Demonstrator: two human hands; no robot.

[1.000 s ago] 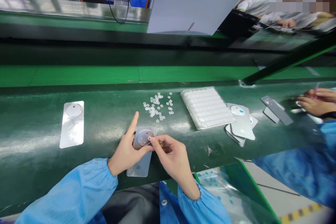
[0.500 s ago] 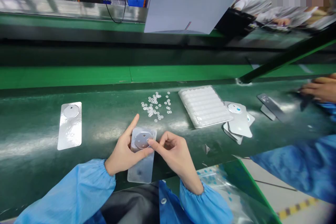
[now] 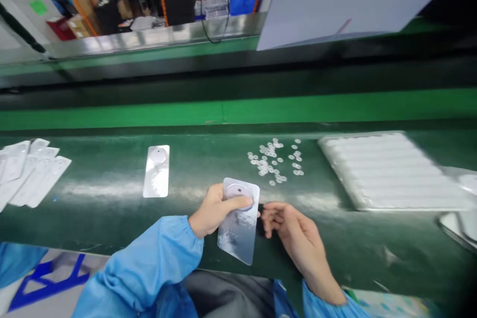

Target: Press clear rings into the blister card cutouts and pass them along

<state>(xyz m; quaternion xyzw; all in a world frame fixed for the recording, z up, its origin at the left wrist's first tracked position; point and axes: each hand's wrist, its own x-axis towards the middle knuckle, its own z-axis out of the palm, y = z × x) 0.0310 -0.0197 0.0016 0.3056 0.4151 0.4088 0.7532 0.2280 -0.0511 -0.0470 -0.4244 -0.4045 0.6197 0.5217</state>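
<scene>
Panel (image 3: 237, 236), silvery, with a round ring near its far end, is in the left hand (image 3: 214, 211), over the near part of the green table (image 3: 115, 228). That hand is closed on the panel's left side, the thumb laid flat across the front onto the ring and the other fingers behind. The panel is tilted, its near end close to the table's near edge; whether that end touches the tabletop cannot be told. The right hand (image 3: 296, 233) is just right of the panel, its fingers loosely curled; whether something small is pinched in them cannot be told. Green surface stretches left from the left hand to a second panel (image 3: 156, 181), which lies flat and well apart, and on to a fanned pile of pale panels (image 3: 35, 176) at the far left. Right of the right hand there is room along the near side, as far as a blurred clear scrap (image 3: 389, 257). Straight beyond the hands, a scatter of small clear rings (image 3: 263, 165) takes up the middle of the table. To their right, a big wrapped white pack (image 3: 383, 171) blocks the far right, with more panels (image 3: 452, 223) beside its near right corner, cut off by the view. A raised green strip (image 3: 149, 114) bounds the far side.
</scene>
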